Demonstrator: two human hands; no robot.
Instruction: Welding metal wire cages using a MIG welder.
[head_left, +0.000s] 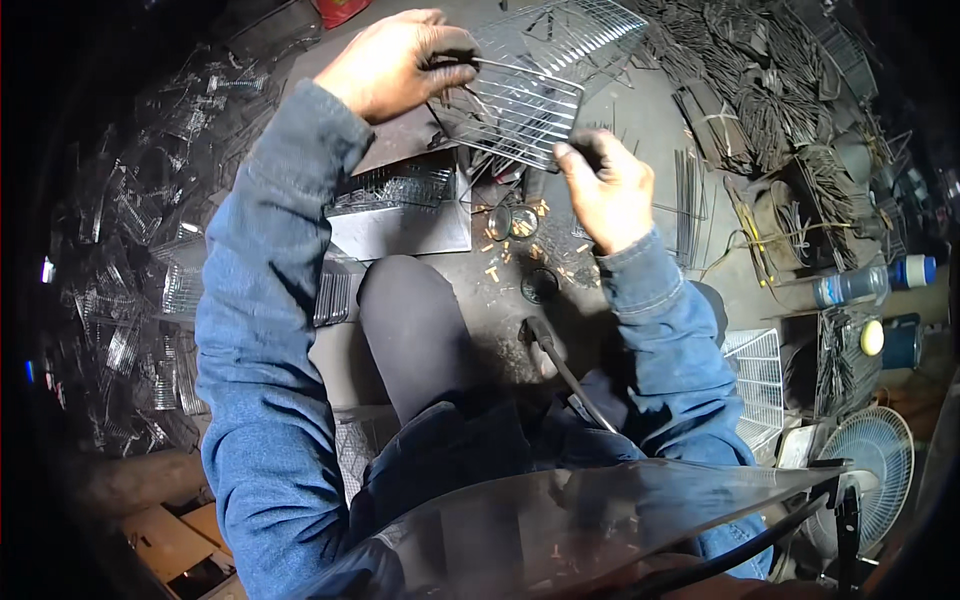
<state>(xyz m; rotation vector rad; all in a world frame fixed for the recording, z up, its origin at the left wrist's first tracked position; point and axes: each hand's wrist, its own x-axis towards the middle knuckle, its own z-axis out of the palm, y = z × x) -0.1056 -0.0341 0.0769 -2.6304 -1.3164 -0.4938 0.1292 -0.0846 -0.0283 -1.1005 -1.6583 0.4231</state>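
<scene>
Both hands are raised ahead of me over the work area, in blue denim sleeves. My left hand (405, 62) is closed on the upper left edge of a small wire rack (520, 110) with thin parallel bars. My right hand (610, 185) pinches the rack's lower right corner between thumb and fingers. The rack is tilted in the air. Just beyond it lies a larger curved wire grid (590, 35). Below my left wrist sits a light metal box (410, 230) with many small wire pieces in it.
Stacks of wire parts (120, 220) fill the left side. Bundles of wire rods (750, 80) lie at the far right. Round dark tins (540, 286) and scattered butts are on the floor. A plastic bottle (850, 287), a white wire basket (755, 380) and a fan (870, 470) stand right.
</scene>
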